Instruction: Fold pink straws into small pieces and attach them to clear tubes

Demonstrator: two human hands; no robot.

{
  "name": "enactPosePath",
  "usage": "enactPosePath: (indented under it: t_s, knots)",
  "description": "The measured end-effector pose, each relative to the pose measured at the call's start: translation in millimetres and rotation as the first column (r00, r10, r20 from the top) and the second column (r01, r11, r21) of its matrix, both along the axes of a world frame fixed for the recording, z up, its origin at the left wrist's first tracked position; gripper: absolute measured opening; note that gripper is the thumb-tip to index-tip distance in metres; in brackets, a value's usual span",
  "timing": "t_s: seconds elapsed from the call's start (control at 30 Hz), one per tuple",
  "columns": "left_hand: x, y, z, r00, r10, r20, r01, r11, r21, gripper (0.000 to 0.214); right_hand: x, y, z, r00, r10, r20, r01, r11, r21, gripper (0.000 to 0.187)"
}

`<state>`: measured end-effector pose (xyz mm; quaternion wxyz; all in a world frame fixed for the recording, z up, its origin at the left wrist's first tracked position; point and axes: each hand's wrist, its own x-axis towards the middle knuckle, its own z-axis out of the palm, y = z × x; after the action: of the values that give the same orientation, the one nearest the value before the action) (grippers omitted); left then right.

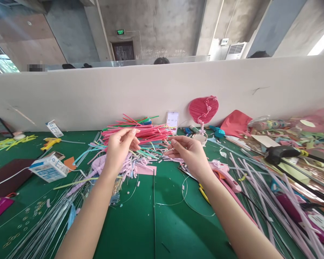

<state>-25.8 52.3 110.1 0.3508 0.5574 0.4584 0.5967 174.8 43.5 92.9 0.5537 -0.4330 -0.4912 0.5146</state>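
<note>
My left hand [121,142] is raised over the bench with thumb and forefinger pinched together. Level with it, my right hand [190,151] is also closed in a pinch, fingers curled toward the left. Whatever lies between the fingertips is too fine to make out. Below the hands, a thin clear line [172,204] curves in loops over the green mat [135,230]. Behind the fingers lies a heap of pink-red pipe cleaners [148,132]. Beside my left wrist is a pile of short lilac pipe-cleaner pieces [129,165], next to a pink card [148,169].
A yellow glue gun [50,144] and a blue-white box [50,168] stand left, near bundled wires [47,219]. At right lie a pink glue gun [225,174], lilac pipe cleaners [261,198] and a black-handled tool [280,154]. A red fuzzy disc [202,108] leans against the white partition [140,93].
</note>
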Motion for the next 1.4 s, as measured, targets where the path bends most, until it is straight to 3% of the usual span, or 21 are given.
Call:
enactPosePath:
  t_s: [0.17, 0.33, 0.43, 0.57, 0.63, 0.7, 0.77, 0.83, 0.9, 0.97, 1.03, 1.13, 1.27, 1.4]
  knots:
    - [13.5, -2.2, -3.5, 0.964, -0.181, 0.196, 0.211, 0.967, -0.143, 0.04, 0.4, 0.7, 0.3, 0.979, -0.179, 0.099, 0.164, 0.976, 0.146, 0.033]
    - [28.8, -14.6, -5.0, 0.898, -0.431, 0.087, 0.437, 0.851, -0.292, 0.04, 4.4, 1.8, -1.6, 0.892, -0.397, 0.215, 0.326, 0.896, 0.3, 0.034]
    - [36.5, -17.0, -7.8, 0.894, -0.447, 0.034, 0.437, 0.852, -0.288, 0.033, 7.1, 2.4, -3.0, 0.818, -0.466, 0.337, 0.333, 0.861, 0.384, 0.035]
    - [27.8, -12.4, -7.0, 0.95, -0.311, -0.038, 0.295, 0.928, -0.228, 0.034, 13.5, 3.1, -3.3, 0.7, -0.509, 0.5, 0.25, 0.831, 0.496, 0.03]
    - [13.0, -11.0, -6.2, 0.966, -0.234, -0.111, 0.201, 0.948, -0.247, 0.034, 17.5, 2.3, -2.8, 0.693, -0.464, 0.552, 0.211, 0.863, 0.46, 0.03]
    - [-4.6, -12.7, -8.7, 0.934, -0.295, -0.203, 0.205, 0.905, -0.373, 0.036, 20.5, 0.2, -4.2, 0.704, -0.349, 0.619, 0.156, 0.926, 0.345, 0.029]
    - [-19.8, -17.7, -16.5, 0.858, -0.429, -0.283, 0.222, 0.806, -0.549, 0.038, 21.5, -3.2, -10.1, 0.681, -0.199, 0.705, 0.07, 0.976, 0.209, 0.026]
    - [-29.5, -24.1, -29.7, 0.791, -0.537, -0.293, 0.206, 0.685, -0.699, 0.038, 19.7, -7.7, -21.7, 0.607, -0.074, 0.791, -0.01, 0.995, 0.1, 0.025]
    - [-33.6, -29.4, -46.1, 0.759, -0.591, -0.273, 0.175, 0.589, -0.789, 0.039, 15.8, -12.6, -37.9, 0.527, 0.012, 0.85, -0.046, 0.999, 0.015, 0.028]
    - [-34.4, -32.1, -62.3, 0.749, -0.614, -0.248, 0.153, 0.525, -0.838, 0.041, 10.9, -17.0, -55.9, 0.496, 0.1, 0.863, -0.068, 0.995, -0.076, 0.032]
    - [-34.2, -32.4, -75.2, 0.753, -0.611, -0.244, 0.133, 0.504, -0.853, 0.043, 6.4, -20.1, -72.3, 0.481, 0.141, 0.866, -0.071, 0.99, -0.122, 0.031]
    - [-34.6, -31.3, -86.0, 0.764, -0.587, -0.267, 0.099, 0.516, -0.851, 0.049, 1.6, -21.5, -89.9, 0.447, 0.156, 0.881, -0.052, 0.988, -0.148, 0.029]
    - [-35.3, -32.7, -87.7, 0.773, -0.567, -0.286, 0.083, 0.536, -0.84, 0.055, -0.9, -20.9, -99.9, 0.372, 0.161, 0.914, -0.019, 0.986, -0.166, 0.029]
    - [-36.5, -37.3, -82.6, 0.715, -0.567, -0.409, -0.009, 0.578, -0.816, 0.053, -1.5, -22.5, -99.7, 0.251, 0.119, 0.961, 0.029, 0.991, -0.13, 0.028]
